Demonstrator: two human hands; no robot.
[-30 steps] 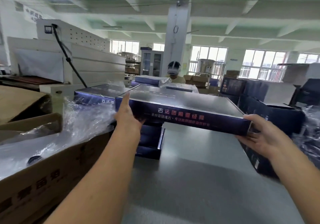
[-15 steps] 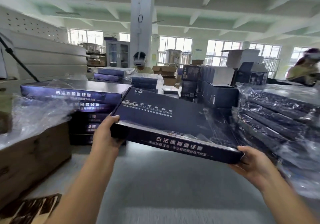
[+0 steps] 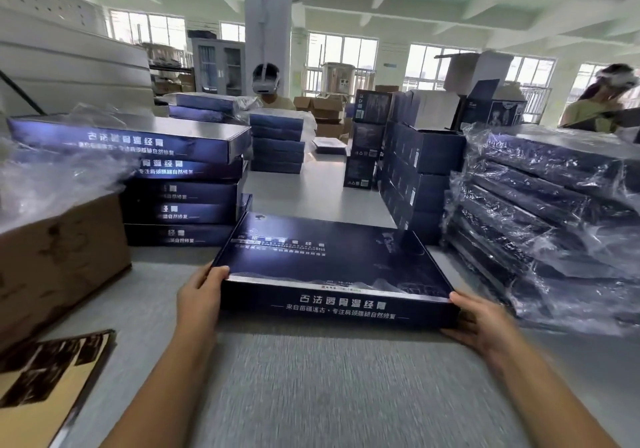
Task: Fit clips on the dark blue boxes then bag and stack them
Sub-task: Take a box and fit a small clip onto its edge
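Gripping dark blue box point(image 3: 329, 257) w/ left hand point(image 3: 199, 295) & right hand point(image 3: 479, 323).

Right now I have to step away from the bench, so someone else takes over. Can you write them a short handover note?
Left hand grips the near left corner of the dark blue box; right hand grips its near right corner. The box sits low over the grey table, lid up, unbagged; whether it rests on the table cannot be told.
Unbagged boxes are stacked at left, bagged boxes at right. Loose plastic bags lie over the cardboard carton at far left.
Done: a stack already bagged.
Left: no clip is visible on this box; clip it, bag it, stack it, then work through the left stack.
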